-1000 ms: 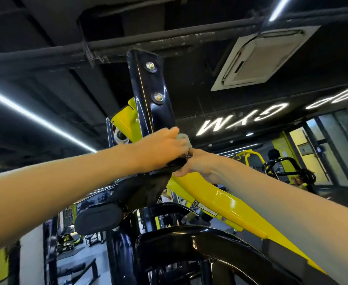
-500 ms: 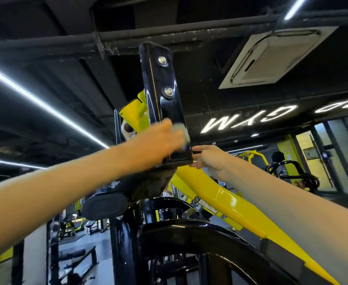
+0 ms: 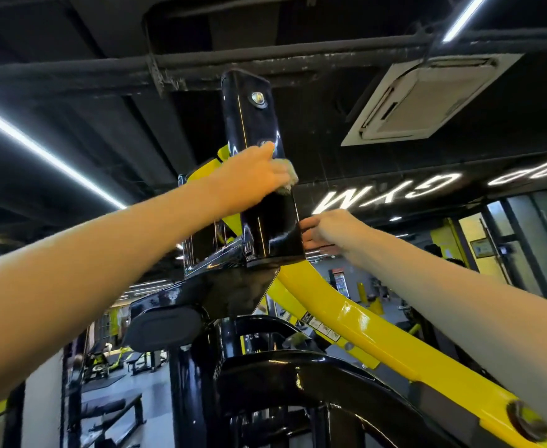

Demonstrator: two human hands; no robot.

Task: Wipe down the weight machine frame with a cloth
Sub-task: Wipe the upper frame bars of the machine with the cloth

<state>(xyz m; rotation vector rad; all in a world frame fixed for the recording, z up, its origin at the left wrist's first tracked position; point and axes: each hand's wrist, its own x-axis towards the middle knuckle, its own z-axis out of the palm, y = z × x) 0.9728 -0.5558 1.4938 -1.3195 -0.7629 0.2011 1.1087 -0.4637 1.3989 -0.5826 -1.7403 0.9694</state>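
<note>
The weight machine's glossy black upright post (image 3: pixel 252 124) rises overhead at centre, with two bolts on its face. My left hand (image 3: pixel 252 176) holds a small pale cloth (image 3: pixel 289 181) pressed against the post's front, just below the lower bolt. Most of the cloth is hidden under the fingers. My right hand (image 3: pixel 327 229) grips the post's right edge near its base, fingers curled round it. A yellow arm (image 3: pixel 378 337) of the frame slopes down to the right from under the post.
A black padded end cap (image 3: pixel 165 324) and curved black tubing (image 3: pixel 298 367) sit below the post. Black ceiling pipes and an air-conditioning cassette (image 3: pixel 427 98) hang close above. Other gym machines and benches stand on the floor at lower left and far right.
My left hand has slid the cloth up the black post, from its base to just under the lower bolt. My right hand stays at the post's lower right edge. The camera tilted upward.
</note>
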